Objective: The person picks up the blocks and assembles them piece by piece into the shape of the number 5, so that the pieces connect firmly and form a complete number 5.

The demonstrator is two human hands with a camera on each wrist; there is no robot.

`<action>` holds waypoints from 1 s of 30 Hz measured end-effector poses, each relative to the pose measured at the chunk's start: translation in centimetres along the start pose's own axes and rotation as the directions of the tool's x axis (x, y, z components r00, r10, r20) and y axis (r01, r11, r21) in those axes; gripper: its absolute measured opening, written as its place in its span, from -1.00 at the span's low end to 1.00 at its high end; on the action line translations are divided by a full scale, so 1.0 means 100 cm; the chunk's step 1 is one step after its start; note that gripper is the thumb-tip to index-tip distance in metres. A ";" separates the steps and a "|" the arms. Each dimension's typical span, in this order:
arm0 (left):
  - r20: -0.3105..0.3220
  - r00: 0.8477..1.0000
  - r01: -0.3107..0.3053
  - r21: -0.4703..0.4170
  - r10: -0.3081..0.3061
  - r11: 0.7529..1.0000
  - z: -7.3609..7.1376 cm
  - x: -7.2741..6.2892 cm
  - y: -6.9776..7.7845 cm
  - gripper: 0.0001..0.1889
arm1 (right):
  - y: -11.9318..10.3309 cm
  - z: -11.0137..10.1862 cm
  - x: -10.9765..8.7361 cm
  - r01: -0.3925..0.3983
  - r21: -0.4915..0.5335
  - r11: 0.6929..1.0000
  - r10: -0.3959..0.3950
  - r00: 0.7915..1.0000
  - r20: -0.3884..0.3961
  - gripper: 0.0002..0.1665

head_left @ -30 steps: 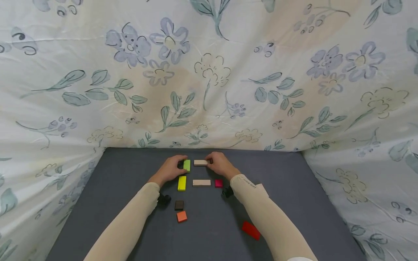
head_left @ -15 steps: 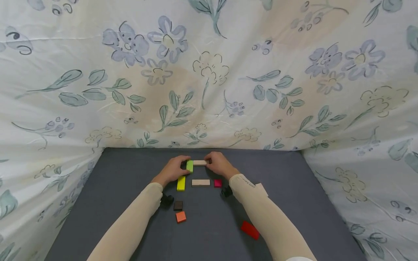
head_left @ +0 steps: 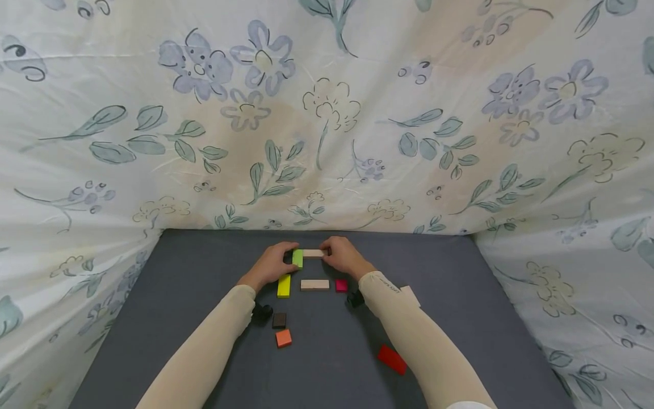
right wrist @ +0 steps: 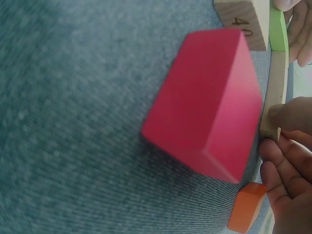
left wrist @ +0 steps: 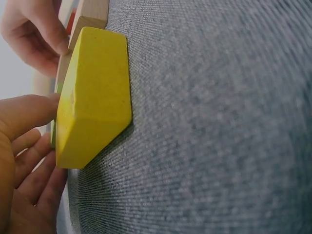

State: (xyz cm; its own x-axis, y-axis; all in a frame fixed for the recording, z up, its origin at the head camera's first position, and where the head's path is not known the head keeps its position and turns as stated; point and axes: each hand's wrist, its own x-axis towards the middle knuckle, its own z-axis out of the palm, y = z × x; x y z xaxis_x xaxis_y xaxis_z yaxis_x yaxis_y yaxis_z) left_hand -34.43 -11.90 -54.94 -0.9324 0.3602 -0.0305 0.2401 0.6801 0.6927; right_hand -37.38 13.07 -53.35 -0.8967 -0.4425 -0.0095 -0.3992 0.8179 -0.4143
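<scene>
My left hand [head_left: 269, 266] pinches a light green block [head_left: 298, 258] between thumb and fingers at the far end of the table. The green block's right side meets the left end of a plain wooden block [head_left: 313, 253]. Thumb and fingers of my right hand [head_left: 346, 257] hold that wooden block by its right end. Nearer to me sit a yellow block [head_left: 284, 286], a second wooden block [head_left: 314, 285] and a pinkish-red block [head_left: 341, 286]. In the left wrist view the yellow block [left wrist: 100, 92] hides most of the green one.
A dark brown block [head_left: 279, 321] and an orange block [head_left: 283, 338] lie nearer to me. A red block [head_left: 392, 359] and a pale block [head_left: 410, 295] lie by my right sleeve. Another orange block [right wrist: 246, 207] shows beside my right hand. Floral cloth [head_left: 327, 142] walls the table.
My left hand has moved right with the green block, closing the gap to the wooden block. My right hand has stayed nearly still on the wooden block's end.
</scene>
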 end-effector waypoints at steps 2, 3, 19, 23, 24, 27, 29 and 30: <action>-0.002 1.000 -0.003 0.001 0.003 1.000 0.000 -0.001 0.000 -0.32 | 0.000 0.000 0.001 0.002 -0.008 1.000 -0.002 1.000 -0.003 -0.69; -0.002 1.000 -0.001 0.000 0.001 1.000 0.000 -0.001 0.000 -0.32 | 0.000 0.001 0.001 0.003 -0.012 1.000 -0.003 1.000 -0.005 -0.70; -0.028 0.998 -0.052 -0.007 0.051 0.999 -0.004 0.000 -0.002 -0.31 | 0.003 -0.001 0.000 0.026 0.073 0.997 -0.019 0.995 -0.094 -0.65; -0.039 0.988 -0.144 0.083 0.147 0.986 -0.006 -0.002 0.005 -0.37 | 0.010 -0.015 -0.006 0.024 0.136 0.990 0.001 0.984 -0.178 -0.58; -0.035 0.984 -0.171 0.116 0.176 0.978 -0.006 -0.002 0.007 -0.39 | 0.013 -0.019 -0.007 0.022 0.142 0.990 0.006 0.981 -0.193 -0.57; -0.012 0.969 -0.236 0.230 0.245 0.944 -0.005 -0.004 0.013 -0.44 | 0.022 -0.029 -0.010 0.011 0.143 0.990 0.019 0.979 -0.205 -0.55; 0.002 0.963 -0.257 0.290 0.268 0.922 -0.004 -0.005 0.018 -0.47 | 0.028 -0.033 -0.013 -0.005 0.135 0.991 0.030 0.982 -0.185 -0.53; 0.012 0.962 -0.261 0.318 0.271 0.911 -0.003 -0.006 0.019 -0.48 | 0.030 -0.035 -0.014 -0.008 0.129 0.992 0.030 0.985 -0.171 -0.52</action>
State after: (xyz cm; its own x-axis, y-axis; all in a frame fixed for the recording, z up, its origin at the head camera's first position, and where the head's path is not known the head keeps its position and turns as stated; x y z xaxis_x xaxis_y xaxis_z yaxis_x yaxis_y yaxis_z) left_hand -33.51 -10.99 -53.35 -0.8289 0.5388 0.1501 0.5481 0.7289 0.4101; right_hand -38.00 17.44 -51.45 -0.9278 -0.3483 0.1339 -0.3642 0.7672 -0.5279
